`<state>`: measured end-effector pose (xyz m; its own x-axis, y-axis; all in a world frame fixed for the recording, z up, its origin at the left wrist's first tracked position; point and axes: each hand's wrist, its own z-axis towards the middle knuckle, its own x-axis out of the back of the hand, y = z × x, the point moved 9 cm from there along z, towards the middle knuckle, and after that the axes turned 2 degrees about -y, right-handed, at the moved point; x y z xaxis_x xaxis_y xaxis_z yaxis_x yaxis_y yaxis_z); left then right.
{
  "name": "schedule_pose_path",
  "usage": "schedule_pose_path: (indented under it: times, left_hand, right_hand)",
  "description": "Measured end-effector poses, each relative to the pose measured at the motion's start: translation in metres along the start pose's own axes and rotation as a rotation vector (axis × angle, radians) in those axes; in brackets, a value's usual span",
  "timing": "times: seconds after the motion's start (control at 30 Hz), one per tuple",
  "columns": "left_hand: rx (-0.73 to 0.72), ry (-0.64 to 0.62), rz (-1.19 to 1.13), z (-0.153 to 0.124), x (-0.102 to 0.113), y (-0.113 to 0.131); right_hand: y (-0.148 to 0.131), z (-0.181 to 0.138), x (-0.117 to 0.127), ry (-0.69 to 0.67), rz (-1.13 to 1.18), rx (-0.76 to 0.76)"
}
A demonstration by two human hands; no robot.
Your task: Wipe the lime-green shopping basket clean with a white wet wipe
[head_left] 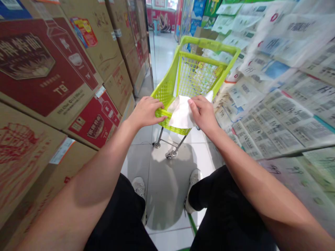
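Observation:
A lime-green plastic shopping cart (180, 57) stands in front of me on thin metal legs with small wheels. My left hand (146, 111) is closed around the left part of its near rim, thumb below. On the right side of that rim, my right hand (205, 113) pinches a white cloth (180, 113) between thumb and fingers. The cloth drapes over the near edge and hides part of the basket; whether it is fabric or paper I cannot tell. One white corner sticks out beyond my right fingers. The basket's far wall is an open grid.
Stacked cardboard cartons (86, 52) line the left side closely. Tall piles of plastic-wrapped paper packs (277, 104) rise on the right, near the cart. Tiled floor (167, 181) runs between them, my shoes on it. Farther back is a blue stool (156, 26).

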<state>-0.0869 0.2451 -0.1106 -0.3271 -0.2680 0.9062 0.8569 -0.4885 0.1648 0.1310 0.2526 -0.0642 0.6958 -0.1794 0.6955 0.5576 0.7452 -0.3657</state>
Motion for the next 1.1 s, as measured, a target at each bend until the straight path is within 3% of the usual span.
schedule_pose_path:
  times: [0.07, 0.2, 0.27, 0.43, 0.57, 0.73, 0.9, 1.1]
  left_hand:
    - [0.032, 0.044, -0.043, 0.006, -0.001, 0.007]
    - [0.085, 0.130, -0.154, 0.011, -0.001, 0.008]
    - [0.042, 0.131, -0.142, 0.012, -0.003, 0.011]
    - [-0.117, 0.133, -0.058, 0.006, -0.004, 0.014]
    - [-0.142, 0.087, -0.055, 0.000, -0.015, 0.008]
    - [-0.030, 0.153, -0.246, -0.001, -0.029, 0.002]
    - [0.010, 0.158, -0.349, -0.003, -0.042, 0.022]
    - [-0.043, 0.132, -0.213, -0.005, -0.029, 0.042]
  right_hand:
    - [-0.009, 0.002, -0.008, 0.012, -0.009, -0.022]
    - [-0.032, -0.003, -0.043, -0.285, -0.189, 0.007]
    - [-0.035, -0.007, -0.046, -0.394, -0.329, 0.011]
    - [-0.005, -0.014, -0.022, -0.562, -0.554, -0.118]
    - [0.016, -0.028, -0.032, -0.774, -0.618, -0.100]
    - [0.005, -0.028, -0.058, -0.722, -0.651, -0.070]
    - [-0.023, -0.021, -0.078, -0.634, -0.636, -0.050]
    - [-0.040, -0.017, -0.088, -0.668, -0.571, -0.015]
